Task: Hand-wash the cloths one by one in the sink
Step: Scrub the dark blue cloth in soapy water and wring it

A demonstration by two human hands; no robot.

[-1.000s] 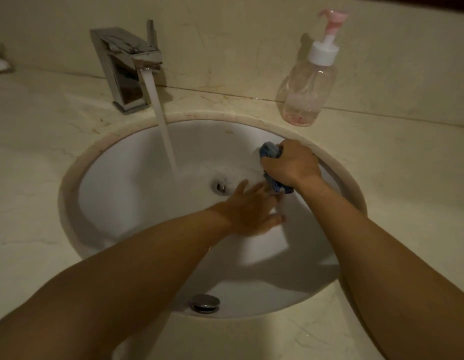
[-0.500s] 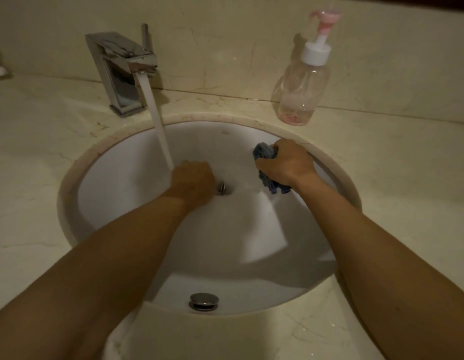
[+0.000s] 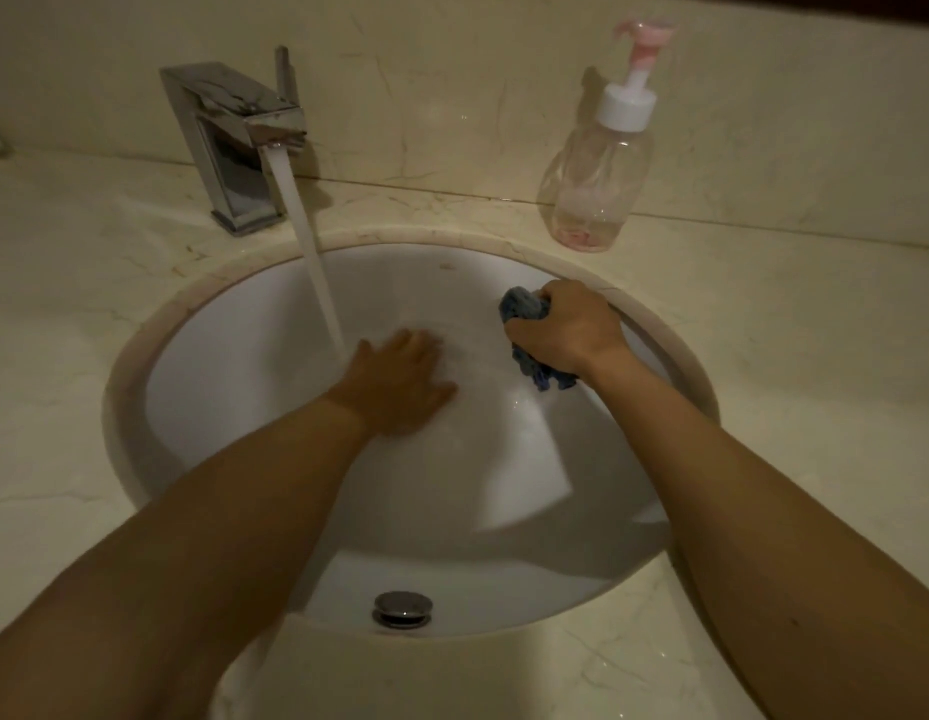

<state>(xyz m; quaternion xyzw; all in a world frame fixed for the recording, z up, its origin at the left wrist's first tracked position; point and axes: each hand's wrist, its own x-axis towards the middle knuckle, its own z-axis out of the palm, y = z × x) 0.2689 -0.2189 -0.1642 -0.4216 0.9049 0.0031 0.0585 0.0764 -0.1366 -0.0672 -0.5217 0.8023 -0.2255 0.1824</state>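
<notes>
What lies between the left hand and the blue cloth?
Only a bare stretch of the white sink separates the left hand from the blue cloth, as the head view shows.

Clear pump bottle (image 3: 592, 200), pink nozzle, little pink liquid at the bottom, upright on pale marble counter (image 3: 62, 330) just before the wall (image 3: 452, 70).

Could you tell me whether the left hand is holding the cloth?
No, the right hand grips the cloth; the left hand lies open and holds nothing.
</notes>
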